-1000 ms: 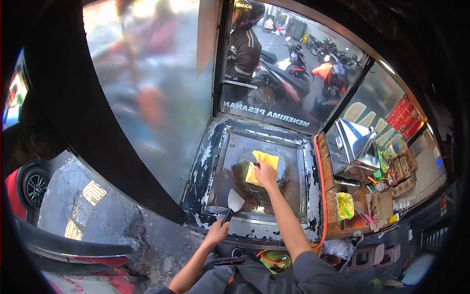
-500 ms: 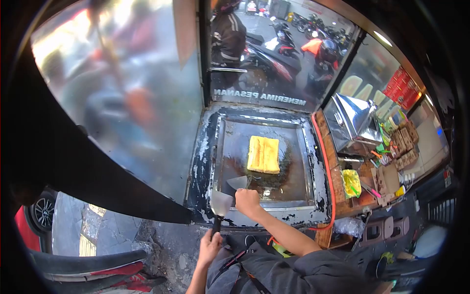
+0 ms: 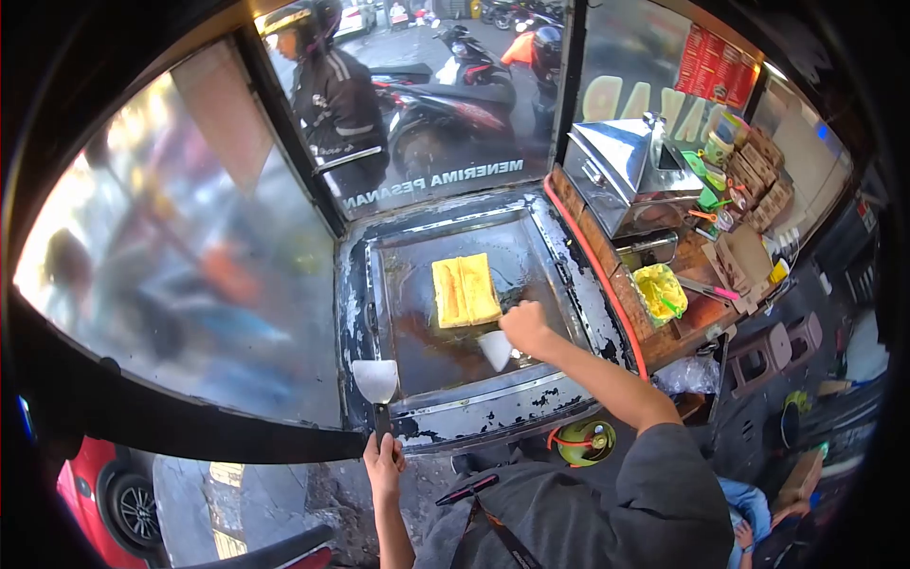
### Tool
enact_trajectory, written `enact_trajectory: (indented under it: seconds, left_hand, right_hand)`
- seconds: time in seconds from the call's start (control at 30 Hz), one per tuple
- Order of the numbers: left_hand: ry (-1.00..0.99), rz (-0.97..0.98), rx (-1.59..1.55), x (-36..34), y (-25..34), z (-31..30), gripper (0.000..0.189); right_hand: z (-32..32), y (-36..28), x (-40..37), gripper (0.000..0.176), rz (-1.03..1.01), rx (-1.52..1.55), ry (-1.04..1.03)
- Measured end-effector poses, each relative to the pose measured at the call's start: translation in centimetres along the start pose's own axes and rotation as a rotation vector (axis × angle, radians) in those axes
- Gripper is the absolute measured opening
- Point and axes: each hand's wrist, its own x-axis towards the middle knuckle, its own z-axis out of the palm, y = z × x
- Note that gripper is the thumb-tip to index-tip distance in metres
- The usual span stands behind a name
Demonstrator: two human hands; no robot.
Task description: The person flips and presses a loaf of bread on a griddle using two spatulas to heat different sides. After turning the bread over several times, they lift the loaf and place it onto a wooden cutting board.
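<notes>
A yellow slab of toasted bread [image 3: 464,289], with a seam down its middle, lies flat on the oily griddle [image 3: 408,365]. My right hand [image 3: 524,327] is closed just off the bread's lower right corner. From under that fist shows the metal blade of a spatula [image 3: 495,351], its handle hidden by the fingers; blade and bread look apart. Below the griddle's front left corner, my left hand [image 3: 383,465] grips the black handle of a second spatula [image 3: 375,381]. Its wide blade points forward over the griddle's dark rim.
An orange hose [image 3: 595,270] runs along the griddle's right side. Beyond it, a wooden counter [image 3: 697,356] carries a tub of yellow spread [image 3: 658,292], a shiny metal box [image 3: 645,175] and several cartons. Glass panels close off the back and left; a person in a helmet [image 3: 336,104] is outside.
The view has turned, so the scene is shifted and tilted. My right hand and its spatula have moved from the bread's near left to its lower right. The left hand still holds its spatula.
</notes>
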Motion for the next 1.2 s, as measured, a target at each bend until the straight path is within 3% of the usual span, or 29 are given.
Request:
enact_trajectory:
  seconds: [0.13,0.3,0.4,0.5,0.83,1.0,1.2]
  left_hand:
    - [0.020,-0.052,-0.025,-0.2,-2.0,1.3,0.017]
    - [0.047,-0.099,-0.007,0.1,-3.1,3.6,0.017]
    - [0.030,-0.116,0.035,0.8,-3.1,4.7,0.017]
    - [0.010,-0.115,0.075,1.5,-3.0,5.7,0.018]
    - [0.040,-0.131,0.117,1.6,-4.3,8.1,0.015]
    - [0.060,-0.151,0.119,1.3,-5.6,9.0,0.016]
    - [0.078,-0.206,0.100,1.3,-6.2,9.5,0.014]
  right_hand:
    - [0.0,5.1,-6.7,0.011,0.116,0.121,-0.076]
    - [-0.4,4.7,-13.6,0.020,0.337,0.296,-0.112]
    - [2.7,4.8,-11.7,0.021,0.396,0.379,-0.055]
    - [7.2,6.9,-7.5,0.021,0.424,0.443,0.135]
    - [7.2,12.9,4.5,0.011,0.452,0.433,0.131]
    - [8.6,10.8,0.3,0.014,0.474,0.524,0.166]
    - [7.9,8.0,-9.5,0.029,0.542,0.707,0.041]
